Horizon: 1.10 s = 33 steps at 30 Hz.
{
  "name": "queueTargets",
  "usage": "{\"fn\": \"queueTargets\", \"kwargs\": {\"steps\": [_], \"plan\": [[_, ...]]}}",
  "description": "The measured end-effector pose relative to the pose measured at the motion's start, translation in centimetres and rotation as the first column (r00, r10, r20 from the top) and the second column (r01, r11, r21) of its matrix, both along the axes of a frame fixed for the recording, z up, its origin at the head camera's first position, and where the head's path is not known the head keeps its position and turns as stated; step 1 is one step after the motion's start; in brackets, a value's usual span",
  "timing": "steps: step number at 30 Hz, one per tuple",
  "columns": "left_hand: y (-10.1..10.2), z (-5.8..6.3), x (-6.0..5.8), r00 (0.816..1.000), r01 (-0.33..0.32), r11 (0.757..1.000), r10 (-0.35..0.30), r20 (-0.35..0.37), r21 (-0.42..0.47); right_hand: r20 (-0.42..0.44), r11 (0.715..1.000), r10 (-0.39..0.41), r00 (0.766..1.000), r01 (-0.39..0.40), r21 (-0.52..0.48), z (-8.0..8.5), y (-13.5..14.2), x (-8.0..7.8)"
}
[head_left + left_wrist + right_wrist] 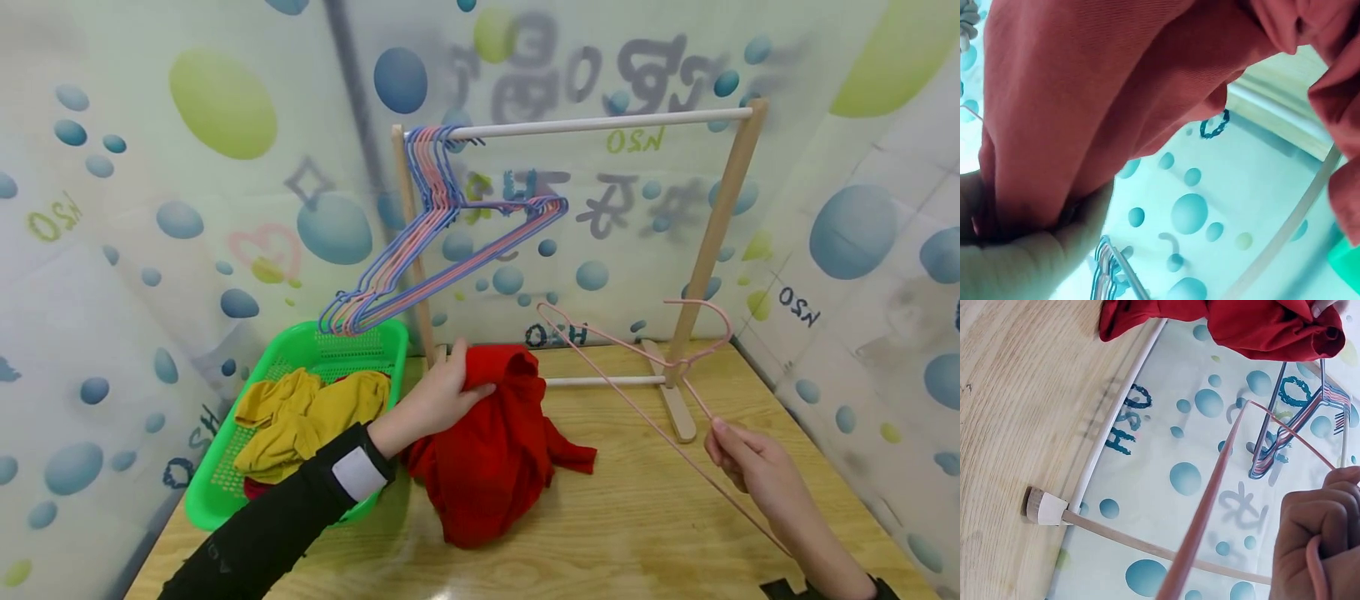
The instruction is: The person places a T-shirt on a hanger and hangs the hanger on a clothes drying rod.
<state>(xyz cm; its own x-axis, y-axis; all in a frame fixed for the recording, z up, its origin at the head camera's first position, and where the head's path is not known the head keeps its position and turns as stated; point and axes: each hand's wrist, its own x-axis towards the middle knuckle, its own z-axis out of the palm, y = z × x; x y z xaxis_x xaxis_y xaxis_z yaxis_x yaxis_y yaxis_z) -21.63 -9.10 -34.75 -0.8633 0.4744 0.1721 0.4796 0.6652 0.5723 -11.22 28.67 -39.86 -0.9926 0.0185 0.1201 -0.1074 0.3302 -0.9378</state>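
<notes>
In the head view, my left hand [442,396] grips the upper part of a red garment [487,467], whose lower folds hang down to the wooden table. The left wrist view has the cloth [1072,94] filling its upper part, with fingers wrapped about its edge. My right hand [757,467] pinches a pink hanger [637,408] by one sloping shoulder, its hook up and the far end pointing left toward the garment. In the right wrist view, the curled right hand [1319,531] has the hanger's wire [1204,512] running through it.
A wooden rack with a white rail [600,125] stands behind. Several blue and pink hangers [435,225] crowd its left end. At left, a green basket [198,500] contains yellow clothing [315,417] and some dark red cloth. Patterned sheets surround the wooden table [615,525].
</notes>
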Motion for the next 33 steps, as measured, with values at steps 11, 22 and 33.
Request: {"fn": "queueTargets", "kwargs": {"steps": [11, 22, 33], "plan": [[-1.7, -0.7, 1.1, 0.99, -0.047, 0.985, 0.024, -0.14, -0.167, -0.043, 0.999, 0.033, 0.999, -0.035, -0.041, 0.0, -0.4, 0.3], [-2.8, -1.3, 1.2, 0.983, -0.14, 0.99, 0.143, -0.113, 0.036, -0.061, 0.993, 0.087, 0.994, -0.092, -0.076, -0.3, -0.2, 0.4], [-3.2, -1.2, 1.2, 0.93, -0.144, 0.94, 0.236, -0.283, 0.308, -0.195, 0.965, 0.16, 0.968, -0.195, -0.178, -0.6, 0.4, 0.2]]}}
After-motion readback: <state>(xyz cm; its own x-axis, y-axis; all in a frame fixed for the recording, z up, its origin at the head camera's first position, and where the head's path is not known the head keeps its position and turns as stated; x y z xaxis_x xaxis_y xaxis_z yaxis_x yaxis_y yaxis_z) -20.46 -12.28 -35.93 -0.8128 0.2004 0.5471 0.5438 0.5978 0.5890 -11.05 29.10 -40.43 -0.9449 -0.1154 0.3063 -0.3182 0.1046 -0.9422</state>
